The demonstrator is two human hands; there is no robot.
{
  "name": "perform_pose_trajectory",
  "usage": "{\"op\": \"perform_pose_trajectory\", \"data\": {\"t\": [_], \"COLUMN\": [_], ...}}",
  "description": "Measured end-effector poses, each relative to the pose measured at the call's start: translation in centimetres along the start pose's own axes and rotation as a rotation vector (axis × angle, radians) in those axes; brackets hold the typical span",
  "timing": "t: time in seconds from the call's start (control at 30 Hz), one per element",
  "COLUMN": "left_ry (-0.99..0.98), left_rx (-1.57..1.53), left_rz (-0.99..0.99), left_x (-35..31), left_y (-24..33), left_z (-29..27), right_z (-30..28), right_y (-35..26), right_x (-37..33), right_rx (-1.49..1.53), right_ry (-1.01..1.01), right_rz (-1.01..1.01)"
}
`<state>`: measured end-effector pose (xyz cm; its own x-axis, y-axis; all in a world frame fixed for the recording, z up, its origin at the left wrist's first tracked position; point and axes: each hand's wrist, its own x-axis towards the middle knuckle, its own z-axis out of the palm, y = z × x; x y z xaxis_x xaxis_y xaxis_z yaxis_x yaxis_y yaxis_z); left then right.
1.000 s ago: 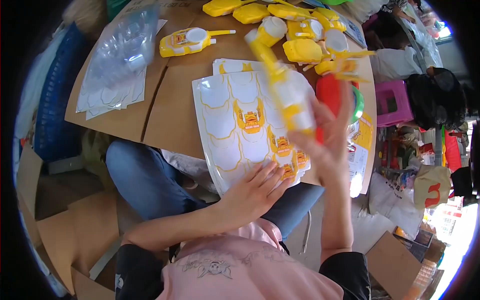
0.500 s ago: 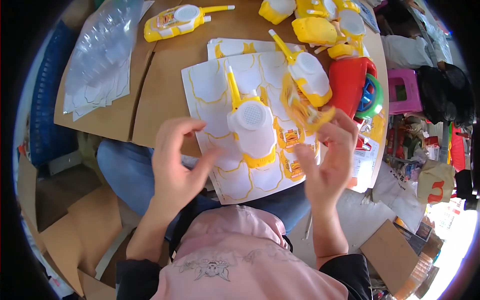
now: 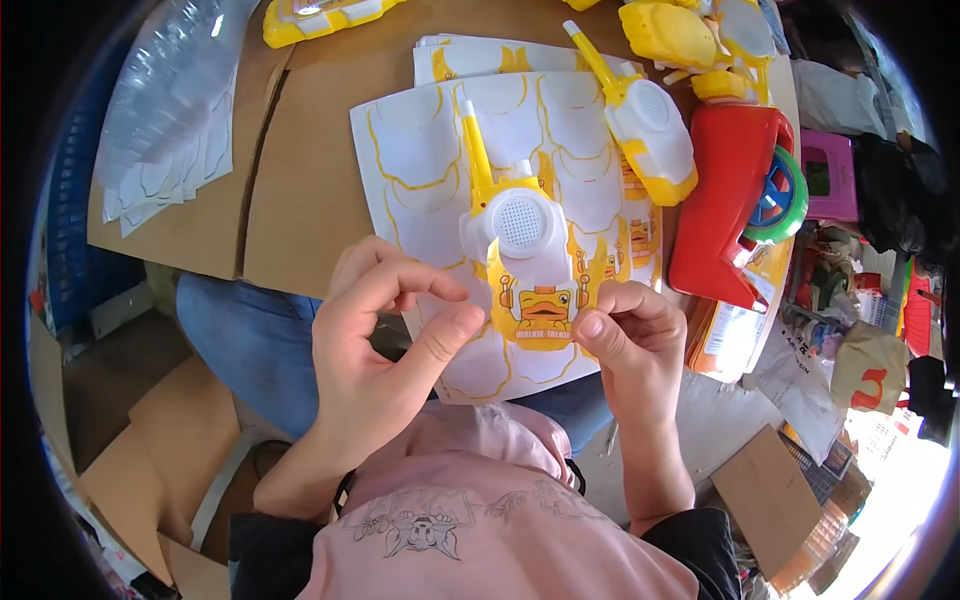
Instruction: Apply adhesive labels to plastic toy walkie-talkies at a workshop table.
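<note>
A white and yellow toy walkie-talkie [image 3: 520, 228] with a yellow antenna lies over a white sticker sheet [image 3: 420, 170] on the cardboard table top [image 3: 310, 200]. A yellow sticker [image 3: 540, 312] with a robot picture sits at the toy's lower body. My left hand [image 3: 385, 355] pinches the sticker's left edge with thumb and forefinger. On the other edge, my right hand [image 3: 635, 345] pinches it the same way. Whether the toy rests on the sheet or is held up, I cannot tell.
A second walkie-talkie [image 3: 650, 130] lies on the sheet's far right. A red toy [image 3: 730, 190] with a green wheel stands right of it. More yellow toys [image 3: 680, 30] lie at the back. Clear plastic shells [image 3: 170, 110] are stacked at the far left. Cardboard boxes lie on the floor below.
A second ago my right hand held a toy up high. Since then both hands have come together at the toy's lower body and closed on the yellow sticker.
</note>
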<state>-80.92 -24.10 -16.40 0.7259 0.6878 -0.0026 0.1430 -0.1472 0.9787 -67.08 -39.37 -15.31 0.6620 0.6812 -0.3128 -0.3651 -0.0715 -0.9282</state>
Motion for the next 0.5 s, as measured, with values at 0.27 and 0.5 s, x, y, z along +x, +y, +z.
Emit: {"op": "perform_pose_trajectory", "data": {"t": [0.27, 0.5], "left_ry": [0.028, 0.084], "left_rx": [-0.054, 0.228], "left_rz": [-0.022, 0.197], "left_x": [-0.6, -0.9], "left_y": [0.1, -1.2], "left_z": [1.1, 1.3], "right_z": [1.0, 1.3], "right_y": [0.2, -0.4], "right_x": [0.0, -0.2], "right_rx": [-0.282, -0.440], "right_ry": [-0.017, 0.071], "right_rz": [-0.179, -0.171]}}
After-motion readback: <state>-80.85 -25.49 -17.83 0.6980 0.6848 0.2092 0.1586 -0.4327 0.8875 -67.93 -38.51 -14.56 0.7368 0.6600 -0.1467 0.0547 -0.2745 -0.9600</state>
